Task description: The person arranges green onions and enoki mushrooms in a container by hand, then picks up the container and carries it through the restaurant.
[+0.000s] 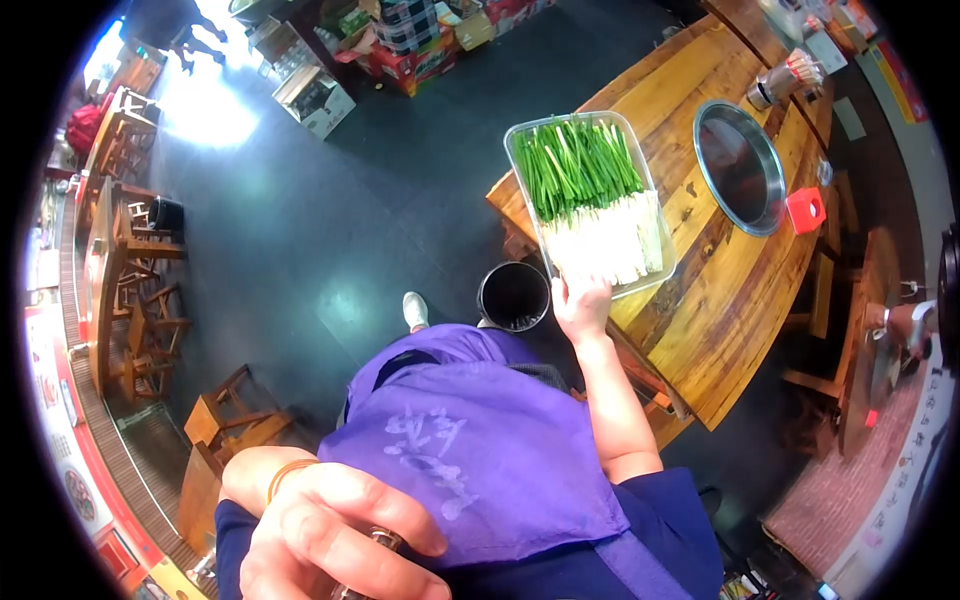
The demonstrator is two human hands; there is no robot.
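A clear plastic tray holds rows of cut green stalks with white ends. It rests on the wooden table at its near left side. My right hand is at the tray's near edge over the white ends, fingers bent; the fingertips are lost in glare. Close to the camera at the bottom, my left hand has curled fingers around a small dark, shiny object that I cannot make out. A band circles the left wrist.
A steel basin and a red box stand on the table. Below its left edge is a black bin. Wooden stools are at the left, cardboard boxes at the back.
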